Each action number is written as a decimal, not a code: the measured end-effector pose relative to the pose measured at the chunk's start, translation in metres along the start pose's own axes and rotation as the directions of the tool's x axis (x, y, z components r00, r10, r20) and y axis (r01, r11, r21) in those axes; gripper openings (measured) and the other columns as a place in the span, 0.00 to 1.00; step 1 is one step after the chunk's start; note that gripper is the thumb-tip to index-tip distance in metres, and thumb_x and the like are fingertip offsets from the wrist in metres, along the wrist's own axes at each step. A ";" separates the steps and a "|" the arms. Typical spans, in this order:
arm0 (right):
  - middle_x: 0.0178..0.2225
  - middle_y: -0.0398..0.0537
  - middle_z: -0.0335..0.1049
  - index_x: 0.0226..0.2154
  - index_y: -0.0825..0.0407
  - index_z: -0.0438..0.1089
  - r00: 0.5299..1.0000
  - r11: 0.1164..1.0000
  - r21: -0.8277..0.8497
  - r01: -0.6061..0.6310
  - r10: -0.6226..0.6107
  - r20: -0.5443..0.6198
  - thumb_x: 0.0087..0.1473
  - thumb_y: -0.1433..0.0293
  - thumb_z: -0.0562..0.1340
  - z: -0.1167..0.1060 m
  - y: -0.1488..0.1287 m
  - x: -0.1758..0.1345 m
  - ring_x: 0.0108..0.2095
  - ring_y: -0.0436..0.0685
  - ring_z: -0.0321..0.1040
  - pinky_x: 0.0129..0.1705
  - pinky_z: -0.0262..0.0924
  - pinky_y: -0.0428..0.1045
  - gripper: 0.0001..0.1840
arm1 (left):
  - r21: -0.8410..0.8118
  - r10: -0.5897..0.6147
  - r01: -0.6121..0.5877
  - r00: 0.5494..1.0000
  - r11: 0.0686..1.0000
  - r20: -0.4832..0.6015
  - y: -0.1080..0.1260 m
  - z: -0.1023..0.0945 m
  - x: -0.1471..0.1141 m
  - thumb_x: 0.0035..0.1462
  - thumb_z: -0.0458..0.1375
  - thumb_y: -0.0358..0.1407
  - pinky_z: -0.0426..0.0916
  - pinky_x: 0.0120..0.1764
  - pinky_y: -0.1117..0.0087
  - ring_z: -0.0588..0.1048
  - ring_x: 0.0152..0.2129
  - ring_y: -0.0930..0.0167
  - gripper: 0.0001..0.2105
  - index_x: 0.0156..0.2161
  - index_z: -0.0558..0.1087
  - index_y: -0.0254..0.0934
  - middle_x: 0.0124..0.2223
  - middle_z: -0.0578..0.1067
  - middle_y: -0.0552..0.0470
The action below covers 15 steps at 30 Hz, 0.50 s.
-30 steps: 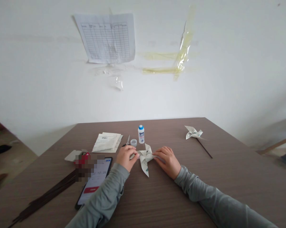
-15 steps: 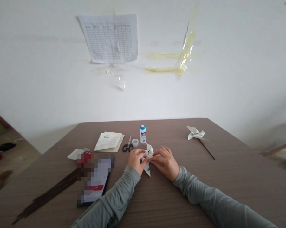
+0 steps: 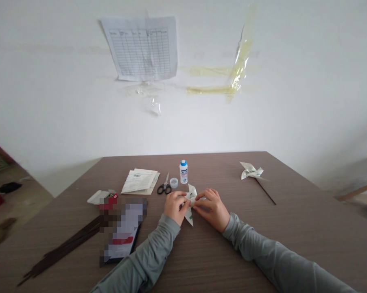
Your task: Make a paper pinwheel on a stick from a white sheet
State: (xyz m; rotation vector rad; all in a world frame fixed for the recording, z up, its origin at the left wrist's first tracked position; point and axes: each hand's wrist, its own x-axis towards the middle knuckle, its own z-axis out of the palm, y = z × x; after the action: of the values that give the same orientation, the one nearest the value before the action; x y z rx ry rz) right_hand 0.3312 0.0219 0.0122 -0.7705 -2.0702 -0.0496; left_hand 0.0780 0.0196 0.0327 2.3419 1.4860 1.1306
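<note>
A folded paper pinwheel (image 3: 188,217) lies at the middle of the table, its pointed blades showing above and below my fingers. My left hand (image 3: 175,206) pinches it from the left near the centre. From the other side my right hand (image 3: 213,208) grips it with thumb and fingertips, close to the left fingertips. The centre of the pinwheel is partly covered by my fingers. Just beyond stand a white glue bottle (image 3: 184,173) with a blue top and a small clear cap (image 3: 173,182). Black-handled scissors (image 3: 164,187) lie beside the cap.
Folded paper sheets (image 3: 139,181) lie at the back left. Nearer are a small open box (image 3: 98,197), a bundle of thin dark sticks (image 3: 64,248) and a pixelated phone (image 3: 122,234) by my left forearm. A pinwheel on a stick (image 3: 251,171) rests at the right.
Both hands stay on the pinwheel in nearly the same pose. Nothing else on the table has visibly moved apart from a slight camera shift.
</note>
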 end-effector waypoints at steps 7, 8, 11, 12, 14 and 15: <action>0.47 0.51 0.92 0.47 0.40 0.94 0.997 0.996 0.037 -0.083 0.083 0.004 0.81 0.66 0.76 0.001 0.005 0.000 0.49 0.66 0.87 0.58 0.82 0.64 0.08 | -0.015 0.021 -0.021 1.000 1.000 -0.017 -0.001 -0.006 -0.006 0.65 0.82 0.30 0.92 0.64 0.45 0.94 0.56 0.50 0.10 0.38 0.95 0.53 0.56 0.95 0.44; 0.47 0.51 0.92 0.47 0.40 0.94 0.997 0.996 0.045 -0.077 0.077 0.000 0.81 0.66 0.76 0.002 0.006 -0.001 0.49 0.65 0.87 0.58 0.81 0.63 0.08 | -0.012 0.019 -0.019 1.000 1.000 -0.017 -0.001 -0.006 -0.006 0.64 0.82 0.30 0.92 0.64 0.46 0.94 0.56 0.50 0.10 0.38 0.95 0.53 0.57 0.95 0.44; 0.47 0.50 0.92 0.47 0.40 0.94 0.998 0.996 0.057 -0.066 0.066 -0.001 0.81 0.67 0.77 0.002 0.007 -0.001 0.49 0.66 0.88 0.58 0.82 0.63 0.07 | -0.013 0.014 -0.014 1.000 1.000 -0.010 -0.001 -0.006 -0.006 0.62 0.83 0.30 0.92 0.64 0.46 0.94 0.56 0.50 0.11 0.37 0.95 0.54 0.57 0.95 0.45; 0.47 0.50 0.92 0.47 0.40 0.94 0.998 0.996 0.056 -0.068 0.068 0.006 0.80 0.67 0.77 0.002 0.007 -0.001 0.49 0.66 0.88 0.58 0.82 0.64 0.07 | -0.016 0.014 -0.014 1.000 1.000 -0.009 -0.001 -0.005 -0.006 0.62 0.83 0.30 0.92 0.64 0.45 0.94 0.57 0.50 0.10 0.37 0.95 0.54 0.57 0.95 0.45; 0.47 0.50 0.92 0.48 0.40 0.94 0.997 0.996 0.053 -0.070 0.069 0.016 0.79 0.68 0.78 0.002 0.007 -0.001 0.49 0.66 0.88 0.59 0.82 0.64 0.06 | -0.015 0.011 -0.011 1.000 1.000 -0.009 -0.001 -0.004 -0.007 0.63 0.83 0.31 0.92 0.64 0.44 0.94 0.57 0.50 0.10 0.37 0.95 0.53 0.57 0.95 0.45; 0.47 0.50 0.92 0.48 0.40 0.94 0.998 0.996 0.053 -0.067 0.067 0.019 0.79 0.68 0.78 0.002 0.007 -0.001 0.49 0.66 0.88 0.59 0.82 0.64 0.06 | -0.011 0.007 -0.007 1.000 1.000 -0.012 0.000 -0.004 -0.007 0.63 0.83 0.31 0.92 0.64 0.45 0.94 0.57 0.50 0.09 0.37 0.95 0.53 0.57 0.95 0.45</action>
State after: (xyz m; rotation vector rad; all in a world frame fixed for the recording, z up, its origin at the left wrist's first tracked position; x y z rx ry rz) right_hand 0.3342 0.0275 0.0086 -0.8095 -2.0523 0.0497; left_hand 0.0741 0.0132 0.0318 2.3388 1.4735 1.1529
